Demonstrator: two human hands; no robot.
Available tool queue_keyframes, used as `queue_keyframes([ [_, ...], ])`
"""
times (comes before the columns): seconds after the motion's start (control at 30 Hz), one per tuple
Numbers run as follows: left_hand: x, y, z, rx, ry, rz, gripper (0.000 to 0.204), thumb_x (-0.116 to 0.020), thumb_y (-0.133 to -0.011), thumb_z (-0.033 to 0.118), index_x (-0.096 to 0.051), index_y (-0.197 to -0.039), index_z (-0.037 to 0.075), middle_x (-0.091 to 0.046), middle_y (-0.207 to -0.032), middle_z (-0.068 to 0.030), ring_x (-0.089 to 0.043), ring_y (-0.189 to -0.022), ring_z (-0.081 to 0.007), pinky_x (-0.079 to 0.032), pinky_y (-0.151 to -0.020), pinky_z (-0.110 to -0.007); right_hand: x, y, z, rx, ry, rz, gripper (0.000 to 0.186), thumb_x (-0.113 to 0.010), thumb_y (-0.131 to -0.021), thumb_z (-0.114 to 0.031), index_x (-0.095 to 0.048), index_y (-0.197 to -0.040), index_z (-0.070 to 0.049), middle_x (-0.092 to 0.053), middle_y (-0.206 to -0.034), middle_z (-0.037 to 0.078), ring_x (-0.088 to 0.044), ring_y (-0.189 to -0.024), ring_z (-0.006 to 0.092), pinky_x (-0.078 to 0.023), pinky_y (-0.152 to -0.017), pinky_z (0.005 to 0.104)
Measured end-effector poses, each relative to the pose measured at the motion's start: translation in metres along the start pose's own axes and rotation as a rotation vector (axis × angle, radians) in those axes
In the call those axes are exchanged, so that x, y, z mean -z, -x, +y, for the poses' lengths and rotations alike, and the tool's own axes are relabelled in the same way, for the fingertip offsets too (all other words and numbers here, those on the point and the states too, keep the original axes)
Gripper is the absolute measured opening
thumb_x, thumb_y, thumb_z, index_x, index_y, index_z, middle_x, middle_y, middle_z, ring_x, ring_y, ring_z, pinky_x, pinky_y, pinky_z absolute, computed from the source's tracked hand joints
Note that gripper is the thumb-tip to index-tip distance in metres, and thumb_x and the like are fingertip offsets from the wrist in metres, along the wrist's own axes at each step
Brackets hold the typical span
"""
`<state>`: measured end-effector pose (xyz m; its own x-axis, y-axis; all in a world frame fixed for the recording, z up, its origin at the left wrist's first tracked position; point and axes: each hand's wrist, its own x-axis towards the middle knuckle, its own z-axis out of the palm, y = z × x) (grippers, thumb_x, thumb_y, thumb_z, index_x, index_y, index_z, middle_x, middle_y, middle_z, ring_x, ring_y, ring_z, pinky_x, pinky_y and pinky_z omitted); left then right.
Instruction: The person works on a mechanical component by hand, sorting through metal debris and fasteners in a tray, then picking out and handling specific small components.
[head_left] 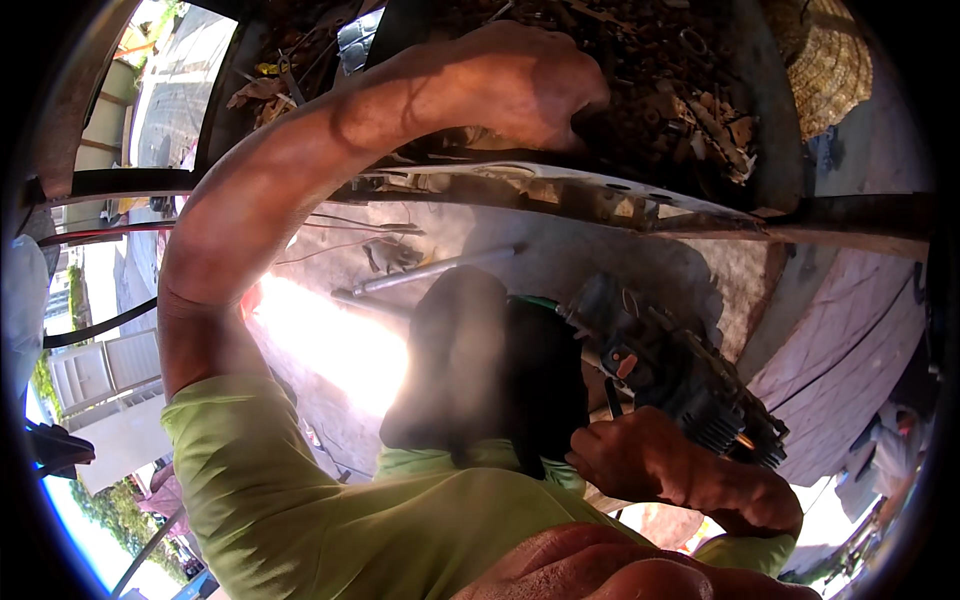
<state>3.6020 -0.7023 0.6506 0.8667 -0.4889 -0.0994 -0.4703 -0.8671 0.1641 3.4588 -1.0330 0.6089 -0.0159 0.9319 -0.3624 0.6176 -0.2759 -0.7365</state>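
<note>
My left arm reaches up and over a metal rim to a tray (640,20) full of rusty small parts. At its end my left hand (550,90) looks curled closed among the parts; its fingertips and anything in them are hidden. Low on the right, my right hand (635,452) makes a fist around a short black handle (612,397), of which only the upper end shows. Just beyond that fist lies a dark, greasy engine (680,370) with cooling fins. I cannot make out whether the handle joins the engine.
A perforated metal rail (560,176) runs across below the tray. On the ground are a silvery tube (440,268) and thin wires (340,232). A woven straw item (825,65) sits at the upper right. My dark-clad legs (500,370) fill the middle, beside glaring sunlight.
</note>
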Motion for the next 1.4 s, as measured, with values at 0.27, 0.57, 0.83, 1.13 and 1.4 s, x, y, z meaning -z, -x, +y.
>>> queue_keyframes([
  [0.27, 0.054, 0.016, -0.018, 0.260, -0.061, -0.007, 0.022, -0.075, -0.092, 0.020, -0.075, -0.110, 0.008, -0.073, -0.088, -0.0099, -0.070, -0.080, -0.0214, -0.057, -0.079, -0.035, 0.002, 0.001, -0.002, 0.000, 0.032, -0.003, 0.026, -0.066, -0.097, -0.029, -0.061, -0.084, -0.007, -0.068, -0.072, 0.013, -0.072, -0.063, 0.0325, -0.056, -0.052, 0.0438],
  [0.57, 0.026, 0.053, -0.029, 0.067, 0.122, -0.192, 0.017, -0.074, -0.079, 0.008, -0.069, -0.095, 0.005, -0.068, -0.086, -0.0157, -0.067, -0.080, -0.0357, -0.052, -0.072, -0.044, 0.001, 0.000, 0.001, 0.007, 0.020, -0.011, 0.026, -0.066, -0.096, -0.030, -0.061, -0.085, -0.007, -0.068, -0.072, 0.013, -0.071, -0.063, 0.0326, -0.056, -0.052, 0.0444],
  [0.83, 0.013, 0.065, -0.039, -0.076, -0.044, 0.017, 0.022, -0.074, -0.079, 0.009, -0.070, -0.101, 0.005, -0.068, -0.090, -0.0176, -0.067, -0.085, -0.0358, -0.053, -0.078, -0.043, -0.003, 0.000, 0.003, -0.012, 0.039, 0.037, 0.026, -0.068, -0.094, -0.030, -0.063, -0.083, -0.007, -0.068, -0.072, 0.014, -0.071, -0.062, 0.0338, -0.056, -0.052, 0.0457],
  [1.13, 0.030, 0.080, -0.037, 0.135, 0.948, 0.330, 0.025, -0.069, -0.097, 0.019, -0.070, -0.117, 0.004, -0.071, -0.101, -0.0066, -0.067, -0.094, -0.0180, -0.056, -0.087, -0.033, 0.004, 0.002, -0.002, -0.013, 0.034, 0.098, 0.025, -0.070, -0.093, -0.027, -0.062, -0.080, -0.007, -0.066, -0.069, 0.014, -0.070, -0.061, 0.0350, -0.055, -0.050, 0.0460],
  [1.4, 0.025, 0.109, -0.024, -0.148, 1.277, 0.431, 0.026, -0.067, -0.096, 0.007, -0.067, -0.121, -0.002, -0.069, -0.101, -0.0131, -0.068, -0.093, -0.0226, -0.055, -0.087, -0.037, -0.002, 0.000, 0.003, 0.084, 0.026, 0.151, 0.024, -0.070, -0.093, -0.027, -0.063, -0.080, -0.008, -0.067, -0.073, 0.013, -0.070, -0.064, 0.0356, -0.056, -0.054, 0.0468],
])
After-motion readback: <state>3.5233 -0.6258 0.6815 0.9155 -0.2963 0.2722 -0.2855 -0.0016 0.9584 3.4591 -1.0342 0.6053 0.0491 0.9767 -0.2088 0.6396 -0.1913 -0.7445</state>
